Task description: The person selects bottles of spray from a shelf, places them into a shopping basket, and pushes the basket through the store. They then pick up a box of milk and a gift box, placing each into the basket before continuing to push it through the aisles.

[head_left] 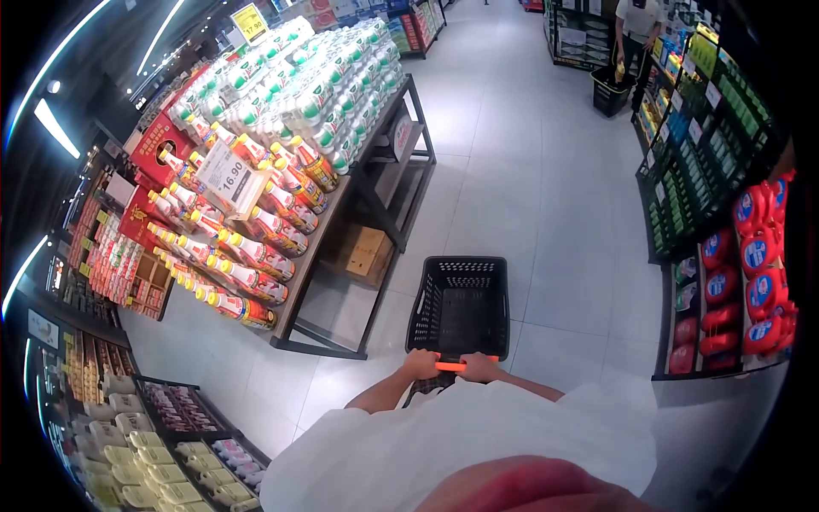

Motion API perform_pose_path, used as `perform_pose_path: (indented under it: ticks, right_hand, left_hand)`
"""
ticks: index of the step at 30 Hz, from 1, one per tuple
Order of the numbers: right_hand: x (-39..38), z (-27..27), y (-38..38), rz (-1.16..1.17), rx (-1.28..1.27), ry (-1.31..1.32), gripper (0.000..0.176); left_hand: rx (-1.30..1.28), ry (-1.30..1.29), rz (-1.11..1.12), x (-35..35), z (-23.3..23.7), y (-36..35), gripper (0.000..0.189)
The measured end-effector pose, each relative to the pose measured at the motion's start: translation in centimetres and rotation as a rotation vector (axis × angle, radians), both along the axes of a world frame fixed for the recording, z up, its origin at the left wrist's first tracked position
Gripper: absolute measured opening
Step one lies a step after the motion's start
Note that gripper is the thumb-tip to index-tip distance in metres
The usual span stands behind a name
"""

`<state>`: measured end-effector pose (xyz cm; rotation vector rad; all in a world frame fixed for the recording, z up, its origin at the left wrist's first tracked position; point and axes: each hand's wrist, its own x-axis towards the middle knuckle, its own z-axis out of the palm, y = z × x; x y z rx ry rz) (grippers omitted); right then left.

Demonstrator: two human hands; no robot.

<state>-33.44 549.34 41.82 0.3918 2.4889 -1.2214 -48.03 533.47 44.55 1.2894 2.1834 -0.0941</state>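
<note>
Looking down past my white shirt [461,444], both my arms reach forward, elbows bent, to the orange bar handle [450,366] of a black latticed plastic shopping basket [461,294]. The basket stands on the pale tiled floor [529,213] directly in front of me.

My left hand [420,364] wraps the handle's left end and my right hand [479,367] the right end. The fingers of both are curled closed around the bar, knuckles up, with a short stretch of orange showing between the hands.

The basket looks stiff and light, with rigid mesh walls. Its inside is too dark to tell what it carries. The bar seems the natural place to hold, and smooth enough to want a full wrap.

To my left is a dark metal display stand [316,347] stacked with yellow-capped amber bottles [256,256] and green-capped white bottles [316,77], with a brown cardboard box [367,252] beneath. On my right are shelves of red jugs [755,256]. Far up the aisle, another person [636,26] stands by a second black basket [611,90].
</note>
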Motion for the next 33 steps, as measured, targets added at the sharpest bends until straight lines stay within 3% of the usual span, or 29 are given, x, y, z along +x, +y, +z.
perform_pose_path:
  ticks: [2, 5, 8, 17, 23, 33]
  right_hand:
    - [0.0, -0.3, 0.3, -0.037, 0.045, 0.040, 0.033]
    - [-0.8, -1.6, 0.6, 0.063, 0.453, 0.171, 0.030]
    - [-2.5, 2.9, 1.0, 0.093, 0.375, 0.101, 0.025]
    - [-9.6, 1.5, 4.6, 0.075, 0.453, -0.052, 0.033]
    - [-14.7, -0.2, 8.4, 0.057, 0.501, -0.137, 0.029]
    - [-23.5, 1.2, 16.1, 0.023, 0.516, -0.194, 0.024]
  left_hand:
    - [0.003, 0.006, 0.001, -0.4, -0.8, 0.5, 0.034]
    - [-0.019, -0.005, 0.006, -1.6, -1.4, 1.8, 0.035]
    - [-0.023, -0.019, -0.014, -2.7, -1.2, 2.6, 0.034]
    - [-0.023, -0.034, -0.021, -8.7, -0.2, 7.1, 0.027]
    - [-0.003, -0.048, -0.028, -13.6, -0.7, 10.8, 0.029]
    - [0.002, -0.055, -0.069, -22.8, -0.7, 19.3, 0.030]
